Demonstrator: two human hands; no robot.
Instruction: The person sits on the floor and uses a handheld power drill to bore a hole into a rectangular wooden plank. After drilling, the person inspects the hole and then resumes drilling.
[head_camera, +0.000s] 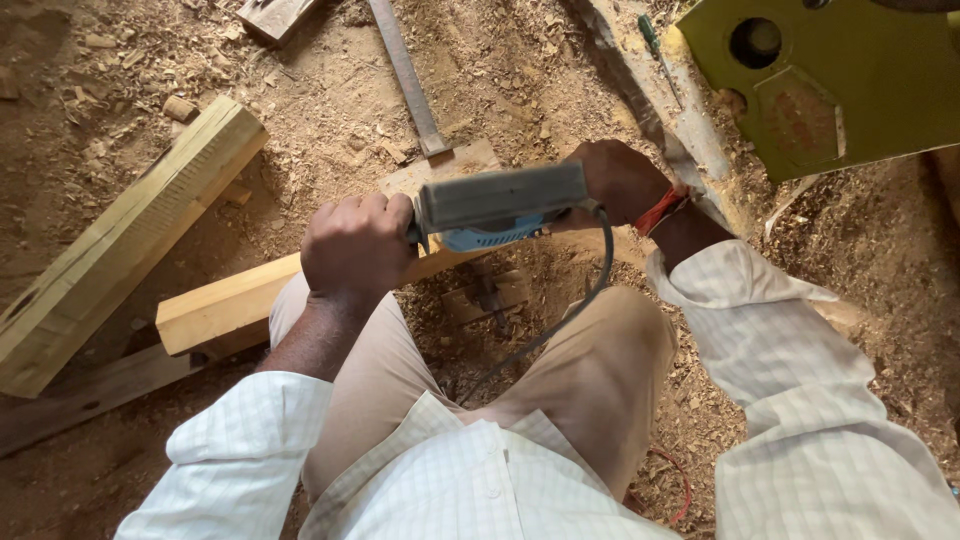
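Head view is read from its left edge to its right. At nine o'clock a thick pale timber beam (120, 240) lies on the sawdust-covered ground (330, 110), its long axis running from seven to one o'clock. Just beside it a shorter wooden block (240, 305) is laid from eight towards two o'clock, and its far end is hidden beneath the tool. The left hand (357, 245) is closed tight around a front grip of a grey and blue power tool (497, 207), knuckles turned up, fingers (345, 215) wrapped fully round so that no gap is shown. The tool is held just above centre, over the block, with its long axis lying almost level from nine to three o'clock between the two hands. At twelve o'clock a flat metal bar (405, 75) is seen on the ground, pointed towards the tool. A dark cable (590, 290) is trailed from the tool's right end down towards six o'clock, between the bent knees. The right hand (622, 182) is clasped on the rear of the tool at two o'clock from centre; its fingers are hidden behind the housing, so the exact grip cannot be told, though the tool is plainly held. A red thread band (662, 210) is worn at that wrist. At one to two o'clock a yellow-green metal machine part (850, 90) fills the corner. Both hands are equally near the tool, one at each end
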